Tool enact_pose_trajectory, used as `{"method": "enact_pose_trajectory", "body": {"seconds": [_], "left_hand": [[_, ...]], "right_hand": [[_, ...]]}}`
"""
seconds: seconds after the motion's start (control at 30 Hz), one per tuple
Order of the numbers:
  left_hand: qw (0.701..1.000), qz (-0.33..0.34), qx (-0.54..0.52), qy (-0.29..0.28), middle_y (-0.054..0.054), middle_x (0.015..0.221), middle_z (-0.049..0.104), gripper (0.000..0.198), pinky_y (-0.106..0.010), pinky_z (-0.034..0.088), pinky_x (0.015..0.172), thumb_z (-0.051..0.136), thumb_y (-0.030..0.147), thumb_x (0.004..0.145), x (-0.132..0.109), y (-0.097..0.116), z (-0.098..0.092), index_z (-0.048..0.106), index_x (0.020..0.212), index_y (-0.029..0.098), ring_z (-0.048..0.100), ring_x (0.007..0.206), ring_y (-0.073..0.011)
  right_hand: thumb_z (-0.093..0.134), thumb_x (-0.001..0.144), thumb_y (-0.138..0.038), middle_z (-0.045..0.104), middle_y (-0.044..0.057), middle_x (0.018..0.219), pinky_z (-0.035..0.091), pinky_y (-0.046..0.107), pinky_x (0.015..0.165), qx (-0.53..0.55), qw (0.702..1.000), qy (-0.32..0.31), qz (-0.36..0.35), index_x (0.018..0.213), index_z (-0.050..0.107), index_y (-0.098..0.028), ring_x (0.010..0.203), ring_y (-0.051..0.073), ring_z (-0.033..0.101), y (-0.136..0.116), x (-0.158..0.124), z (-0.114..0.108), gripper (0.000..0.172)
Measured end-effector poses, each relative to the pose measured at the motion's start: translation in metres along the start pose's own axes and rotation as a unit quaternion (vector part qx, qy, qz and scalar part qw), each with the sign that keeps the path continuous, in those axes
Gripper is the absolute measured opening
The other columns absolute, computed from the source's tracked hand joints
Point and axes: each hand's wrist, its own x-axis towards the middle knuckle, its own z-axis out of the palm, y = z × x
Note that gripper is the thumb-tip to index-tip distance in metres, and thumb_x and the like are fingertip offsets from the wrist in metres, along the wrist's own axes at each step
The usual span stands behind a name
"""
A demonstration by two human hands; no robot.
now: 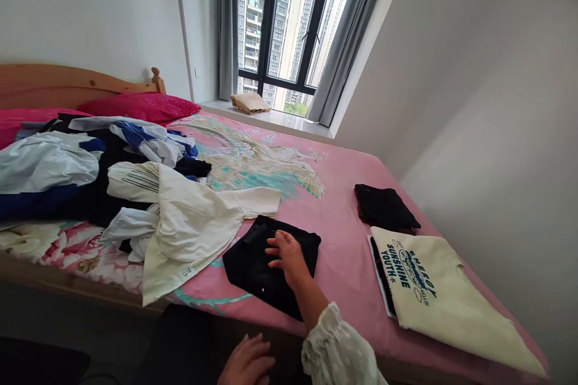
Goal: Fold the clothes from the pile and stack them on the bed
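Observation:
A folded black garment [253, 264] lies near the front edge of the bed. Over it reaches my right hand [289, 255], its fingers loosely spread and holding nothing; whether the fingertips touch the cloth I cannot tell. My left hand [248, 362] is lower down, in front of the bed edge, partly cut off by the bottom of the view. Its fingers are apart with nothing in them. Beside the black garment, to the left, a cream shirt [194, 210] is spread out unfolded, one sleeve reaching toward the garment.
Loose clothes [49, 162] are heaped on the left of the pink bed sheet [343, 252]. At the right lie a folded cream printed T-shirt [451, 301] and a folded black item [386, 207]. A red pillow [144, 106] rests by the headboard [67, 81].

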Motion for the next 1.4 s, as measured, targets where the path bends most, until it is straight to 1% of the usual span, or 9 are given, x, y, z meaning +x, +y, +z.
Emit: {"method": "enact_pose_trajectory", "body": {"seconds": [0.1,0.23,0.4,0.57,0.67,0.83,1.07,1.23,1.4], "left_hand": [[0.992,-0.116,-0.041,0.015,-0.004,0.111,0.068,0.03,-0.033,0.054,0.092,0.053,0.022,0.083,0.032,-0.01,-0.036,0.062,0.109,0.032,0.061,0.109,-0.0189],[0.987,-0.136,-0.072,0.055,-0.004,0.115,0.067,0.03,-0.04,0.042,0.105,0.043,0.017,0.088,0.093,-0.034,-0.048,0.063,0.107,0.027,0.055,0.118,-0.018],[0.991,-0.109,-0.009,-0.071,-0.004,0.134,0.055,0.038,-0.052,0.023,0.112,0.035,0.024,0.092,0.157,-0.074,-0.025,0.057,0.123,0.027,0.039,0.132,-0.0213],[0.958,-0.18,0.089,-0.204,-0.007,0.147,0.037,0.051,-0.06,-0.001,0.111,0.044,0.043,0.087,0.156,-0.113,-0.003,0.042,0.137,0.03,0.027,0.138,-0.0275],[0.955,-0.184,0.106,-0.207,-0.005,0.15,0.032,0.056,-0.056,-0.003,0.112,0.041,0.047,0.088,0.144,-0.125,0.003,0.035,0.141,0.03,0.024,0.14,-0.0248],[0.96,-0.175,0.088,-0.199,-0.004,0.149,0.034,0.056,-0.057,-0.001,0.111,0.04,0.049,0.088,0.139,-0.13,0.006,0.035,0.141,0.03,0.024,0.14,-0.0256],[0.923,-0.365,0.059,-0.102,-0.021,0.137,0.046,0.07,-0.048,0.034,0.102,0.045,0.055,0.08,0.163,-0.147,-0.005,0.043,0.132,0.009,0.041,0.128,-0.034],[0.89,-0.416,-0.018,-0.185,-0.014,0.1,0.069,0.049,-0.04,0.048,0.078,0.056,0.048,0.07,0.186,-0.158,-0.018,0.06,0.104,0.014,0.064,0.092,-0.032],[0.888,-0.39,-0.066,-0.235,-0.006,0.069,0.068,0.025,-0.032,0.049,0.059,0.05,0.036,0.073,0.203,-0.157,-0.029,0.064,0.078,0.016,0.065,0.067,-0.0238]], "right_hand": [[0.062,0.074,-0.048,0.061,0.002,0.083,0.049,0.021,0.047,0.001,0.988,0.101,-0.117,0.098,0.055,-0.02,0.072,0.014,0.06,-0.007,-0.014,-0.044,0.037],[0.054,0.082,-0.043,0.062,0.003,0.089,0.051,0.032,0.076,-0.097,0.95,0.19,-0.23,0.095,0.058,-0.021,0.088,0.018,0.059,-0.011,-0.036,-0.077,0.026],[0.045,0.088,-0.036,0.054,0.005,0.128,0.021,0.047,0.109,-0.332,0.879,0.086,-0.331,0.115,0.057,-0.025,0.127,0.025,0.039,0.012,-0.038,-0.061,0.032],[0.05,0.086,-0.037,0.031,0.003,0.149,-0.011,0.055,0.109,-0.538,0.805,-0.02,-0.249,0.134,0.044,-0.028,0.14,0.029,0.016,0.054,-0.02,-0.064,0.05],[0.051,0.085,-0.042,0.029,0.003,0.15,-0.004,0.054,0.112,-0.496,0.828,0.005,-0.262,0.136,0.042,-0.028,0.14,0.029,0.015,0.068,-0.016,-0.078,0.053],[0.046,0.085,-0.044,0.04,0.012,0.14,0.032,0.042,0.107,-0.191,0.932,0.217,-0.217,0.13,0.038,-0.019,0.13,0.024,0.037,0.075,-0.019,-0.108,0.052],[0.067,0.07,-0.041,0.066,0.008,0.097,0.053,0.036,0.077,0.033,0.998,0.052,-0.005,0.107,0.054,-0.017,0.088,0.022,0.065,0.057,-0.031,-0.129,0.046],[0.071,0.065,-0.037,0.069,0.006,0.082,0.055,0.038,0.066,0.033,0.998,0.044,0.036,0.095,0.06,-0.015,0.071,0.021,0.066,0.04,-0.023,-0.114,0.039],[0.074,0.056,-0.027,0.07,0.007,0.088,0.052,0.036,0.081,0.039,0.995,0.093,-0.026,0.095,0.06,-0.012,0.085,0.023,0.065,0.05,-0.03,-0.1,0.044]]}}
